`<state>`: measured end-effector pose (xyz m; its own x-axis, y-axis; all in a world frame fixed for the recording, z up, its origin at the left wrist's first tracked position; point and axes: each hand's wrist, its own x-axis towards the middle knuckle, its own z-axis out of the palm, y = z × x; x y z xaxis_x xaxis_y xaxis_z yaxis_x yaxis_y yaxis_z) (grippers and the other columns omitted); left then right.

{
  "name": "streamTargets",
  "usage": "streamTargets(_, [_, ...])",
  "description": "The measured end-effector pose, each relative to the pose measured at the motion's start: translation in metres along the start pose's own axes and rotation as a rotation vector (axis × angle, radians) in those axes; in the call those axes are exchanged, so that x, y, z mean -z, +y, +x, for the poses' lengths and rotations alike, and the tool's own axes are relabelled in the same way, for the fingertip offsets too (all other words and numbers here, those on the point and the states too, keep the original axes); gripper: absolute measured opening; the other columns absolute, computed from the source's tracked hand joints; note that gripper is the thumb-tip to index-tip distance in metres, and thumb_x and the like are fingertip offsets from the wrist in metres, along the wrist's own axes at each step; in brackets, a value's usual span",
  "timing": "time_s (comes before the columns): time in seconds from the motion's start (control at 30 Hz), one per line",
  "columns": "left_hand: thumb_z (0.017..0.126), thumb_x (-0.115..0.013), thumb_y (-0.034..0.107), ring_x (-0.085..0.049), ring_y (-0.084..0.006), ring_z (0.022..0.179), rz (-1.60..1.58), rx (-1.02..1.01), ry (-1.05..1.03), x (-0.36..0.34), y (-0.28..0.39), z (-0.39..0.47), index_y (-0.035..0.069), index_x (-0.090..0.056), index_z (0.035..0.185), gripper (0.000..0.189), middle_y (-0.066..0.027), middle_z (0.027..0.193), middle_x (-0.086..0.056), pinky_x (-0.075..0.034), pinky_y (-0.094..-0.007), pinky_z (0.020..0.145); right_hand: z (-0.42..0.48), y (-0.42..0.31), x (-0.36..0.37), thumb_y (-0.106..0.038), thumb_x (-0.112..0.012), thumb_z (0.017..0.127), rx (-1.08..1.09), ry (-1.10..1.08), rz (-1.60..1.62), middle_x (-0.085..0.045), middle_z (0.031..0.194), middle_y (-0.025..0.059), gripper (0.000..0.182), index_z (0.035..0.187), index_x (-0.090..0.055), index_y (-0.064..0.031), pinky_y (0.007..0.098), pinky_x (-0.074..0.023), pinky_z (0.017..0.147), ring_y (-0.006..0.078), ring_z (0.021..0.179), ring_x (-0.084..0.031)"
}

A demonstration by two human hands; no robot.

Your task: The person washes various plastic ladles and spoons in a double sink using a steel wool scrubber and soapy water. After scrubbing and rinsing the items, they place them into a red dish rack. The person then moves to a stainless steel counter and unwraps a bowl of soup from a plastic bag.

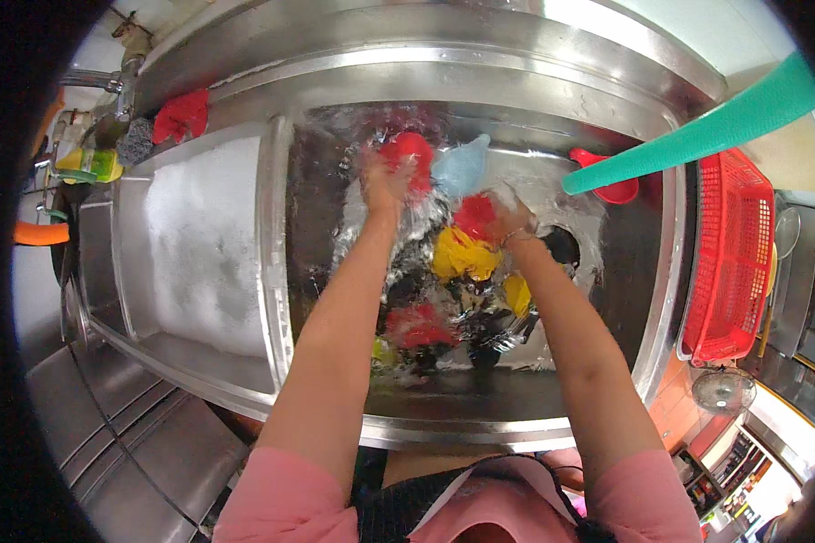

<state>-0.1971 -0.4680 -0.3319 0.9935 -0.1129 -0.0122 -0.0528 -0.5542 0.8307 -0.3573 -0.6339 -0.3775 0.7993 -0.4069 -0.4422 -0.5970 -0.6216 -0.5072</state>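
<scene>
Both hands are in splashing water in the right basin of a stainless steel sink (659, 271). My left hand (386, 180) is at a round red item (411, 153); blur hides whether its fingers grip it. Around a second red item (474, 216) the fingers of my right hand (513, 218) are closed. Between the hands lies a pale blue item (462, 166). Below my right hand are a bunched yellow item (465, 254) and another yellow piece (517, 294). Nearer my body, a blurred red item (421, 326) lies under water beside a yellow-green one (382, 351).
A green hose (706, 139) reaches in from the upper right, over a red plastic ladle (618, 190). Foamy water (204, 237) fills the left basin. A red plastic basket (727, 258) stands right of the sink. A red cloth (180, 117) and a grey scourer (136, 141) lie upper left.
</scene>
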Motion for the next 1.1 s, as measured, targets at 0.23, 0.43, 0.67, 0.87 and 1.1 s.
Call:
streamTargets(0.23, [0.075,-0.057,0.01,-0.053,-0.0265,0.102,0.255,-0.164,0.012,-0.015,-0.023,-0.016,0.01,-0.053,0.105,0.03,-0.013,0.109,-0.056,-0.043,-0.036,0.082,-0.056,-0.037,0.05,-0.023,-0.055,0.078,-0.304,-0.134,0.038,-0.049,0.117,0.0175,0.046,0.122,-0.045,-0.0164,0.0428,-0.0443,0.085,0.0357,0.102,-0.052])
streamTargets(0.43, [0.073,-0.047,-0.009,-0.052,-0.0152,0.091,-0.508,-0.025,-0.151,0.044,0.087,-0.075,0.005,-0.05,0.1,0.03,-0.0038,0.096,-0.053,-0.041,-0.0269,0.082,-0.079,-0.052,0.087,0.005,-0.051,0.069,0.426,0.618,0.342,-0.048,0.108,0.0173,0.049,0.117,-0.046,-0.0077,0.041,-0.0434,0.083,0.0383,0.101,-0.048])
streamTargets(0.67, [0.087,-0.051,0.008,-0.052,-0.0204,0.102,-1.292,0.265,-0.166,0.06,0.123,-0.124,0.008,-0.045,0.11,0.024,-0.0094,0.115,-0.052,-0.044,-0.0338,0.086,-0.105,-0.118,0.104,0.007,-0.043,0.064,0.636,0.531,0.692,-0.046,0.109,0.0197,0.05,0.114,-0.044,0.0003,0.0406,-0.0343,0.094,0.0381,0.103,-0.043])
streamTargets(0.87, [0.084,-0.06,0.024,-0.051,-0.0245,0.107,-1.381,0.195,-0.194,0.094,0.123,-0.125,0.011,-0.033,0.128,0.053,-0.0106,0.12,-0.05,-0.044,-0.0391,0.091,-0.113,-0.133,0.105,-0.027,-0.052,0.083,1.014,0.27,0.555,-0.049,0.116,0.0221,0.048,0.122,-0.044,-0.0008,0.0429,-0.0328,0.095,0.0379,0.109,-0.044])
streamTargets(1.1, [0.09,-0.051,0.026,-0.053,-0.0182,0.102,-1.272,0.348,-0.139,0.129,0.091,-0.122,0.005,-0.043,0.123,0.04,-0.0074,0.115,-0.052,-0.045,-0.033,0.087,-0.014,-0.11,0.069,-0.011,-0.047,0.081,0.755,0.322,-0.133,-0.046,0.127,0.0155,0.047,0.128,-0.042,-0.0108,0.0439,-0.0278,0.102,0.0316,0.118,-0.042])
